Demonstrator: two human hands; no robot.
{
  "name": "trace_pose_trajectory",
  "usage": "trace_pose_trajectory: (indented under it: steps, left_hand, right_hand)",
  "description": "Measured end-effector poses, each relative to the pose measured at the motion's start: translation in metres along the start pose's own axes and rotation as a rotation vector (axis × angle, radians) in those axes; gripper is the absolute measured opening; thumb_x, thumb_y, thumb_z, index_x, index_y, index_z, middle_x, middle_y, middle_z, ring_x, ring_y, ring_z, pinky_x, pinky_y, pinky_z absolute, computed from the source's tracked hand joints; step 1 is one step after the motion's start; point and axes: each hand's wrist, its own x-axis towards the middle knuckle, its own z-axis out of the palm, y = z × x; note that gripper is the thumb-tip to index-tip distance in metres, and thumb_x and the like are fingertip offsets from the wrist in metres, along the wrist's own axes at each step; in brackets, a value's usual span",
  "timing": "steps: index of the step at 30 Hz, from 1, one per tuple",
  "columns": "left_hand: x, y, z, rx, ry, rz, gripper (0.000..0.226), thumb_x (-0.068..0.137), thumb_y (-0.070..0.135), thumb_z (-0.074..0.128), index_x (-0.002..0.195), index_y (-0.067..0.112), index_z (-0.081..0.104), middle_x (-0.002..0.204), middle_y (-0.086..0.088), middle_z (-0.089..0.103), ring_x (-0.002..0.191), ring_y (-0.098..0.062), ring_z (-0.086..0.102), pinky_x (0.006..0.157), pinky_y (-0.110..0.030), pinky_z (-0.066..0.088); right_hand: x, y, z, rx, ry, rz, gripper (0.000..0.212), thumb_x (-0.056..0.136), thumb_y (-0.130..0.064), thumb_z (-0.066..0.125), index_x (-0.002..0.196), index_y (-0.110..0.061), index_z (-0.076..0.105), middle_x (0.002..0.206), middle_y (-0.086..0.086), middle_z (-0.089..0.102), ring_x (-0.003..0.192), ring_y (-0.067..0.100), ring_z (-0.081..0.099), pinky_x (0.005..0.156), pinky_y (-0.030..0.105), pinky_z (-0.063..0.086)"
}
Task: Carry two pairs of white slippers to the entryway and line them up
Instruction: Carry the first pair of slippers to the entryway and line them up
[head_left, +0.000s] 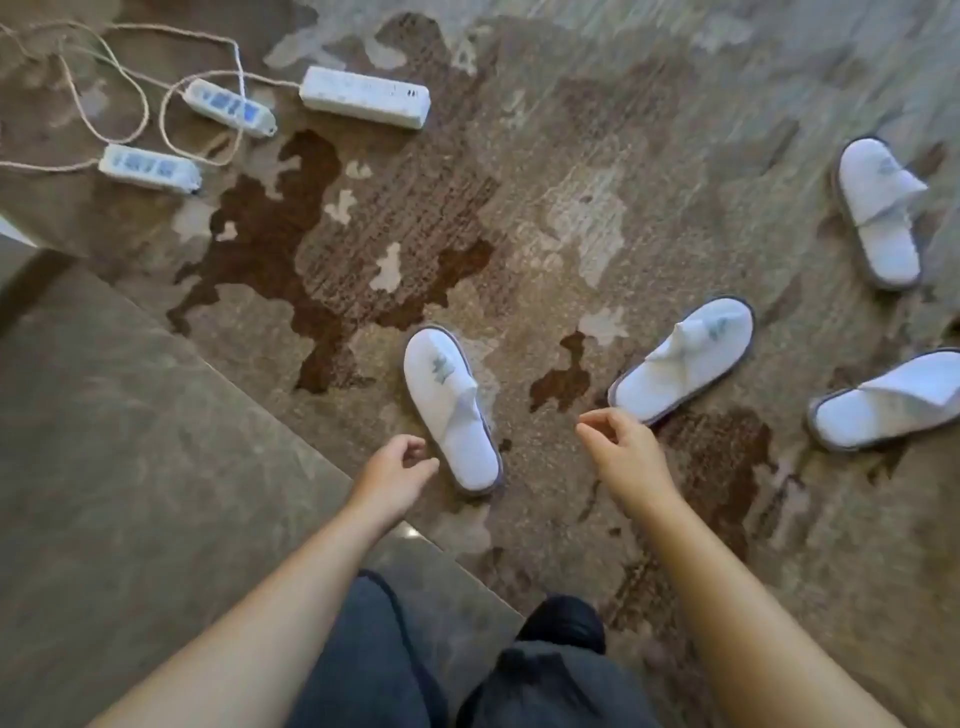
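Reaching down over the carpet (597, 171), both hands are empty, fingers loosely curled and part open. The left hand (397, 467) hovers just beside the heel of the nearest slipper (449, 410), likely because that end is easiest to pinch. The right hand (621, 441) hangs near the heel of a second slipper (680, 358). Two more lie off to the right, one far (878, 213) and one near (888, 400), each pointing its own way, so no pairing or lining up is done yet. Three power strips (366, 96) with looped cords lie far left, clear of the reach. The grey slab (130, 441) at near left may be a step, though I cannot tell
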Motion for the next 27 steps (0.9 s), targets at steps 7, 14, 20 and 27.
trace_pose_trajectory:
  steps: [7, 14, 20, 27]
  left_hand:
    - [0.156, -0.078, 0.086, -0.092, 0.196, 0.039, 0.065, 0.071, 0.014, 0.069, 0.126, 0.003, 0.036, 0.132, -0.021, 0.045, 0.120, -0.032, 0.044, 0.101, -0.042, 0.037]
    - [0.198, -0.092, 0.113, -0.061, 0.490, 0.067, 0.102, 0.052, 0.020, 0.084, 0.132, -0.002, 0.023, 0.135, -0.027, 0.035, 0.125, -0.037, 0.034, 0.104, -0.043, 0.028]
    - [0.194, -0.072, 0.105, -0.123, 0.450, 0.071, 0.072, 0.054, 0.013, 0.082, 0.110, -0.003, 0.038, 0.116, -0.026, 0.052, 0.100, -0.033, 0.053, 0.079, -0.041, 0.043]
    - [0.197, -0.017, 0.117, -0.273, 0.227, 0.377, 0.069, 0.067, 0.004, 0.072, 0.124, 0.006, 0.033, 0.111, -0.004, 0.048, 0.098, -0.017, 0.049, 0.074, -0.026, 0.043]
  right_hand:
    - [0.125, 0.105, 0.085, -0.072, -0.019, -0.056, 0.014, 0.086, -0.020, 0.051, 0.096, -0.015, 0.059, 0.085, -0.005, 0.057, 0.084, 0.012, 0.052, 0.075, 0.027, 0.037]
    - [0.157, 0.153, 0.103, -0.107, 0.030, -0.075, 0.023, 0.085, -0.024, 0.053, 0.106, -0.014, 0.056, 0.091, -0.002, 0.058, 0.088, 0.015, 0.055, 0.075, 0.029, 0.042]
    - [0.160, 0.158, 0.073, -0.100, 0.345, -0.036, 0.039, 0.083, -0.022, 0.057, 0.119, -0.011, 0.047, 0.119, 0.010, 0.053, 0.114, 0.025, 0.042, 0.096, 0.038, 0.037]
    - [0.196, 0.186, 0.027, 0.020, 0.744, 0.290, 0.075, 0.072, -0.030, 0.070, 0.129, -0.003, 0.030, 0.139, 0.024, 0.033, 0.128, 0.039, 0.027, 0.107, 0.045, 0.025]
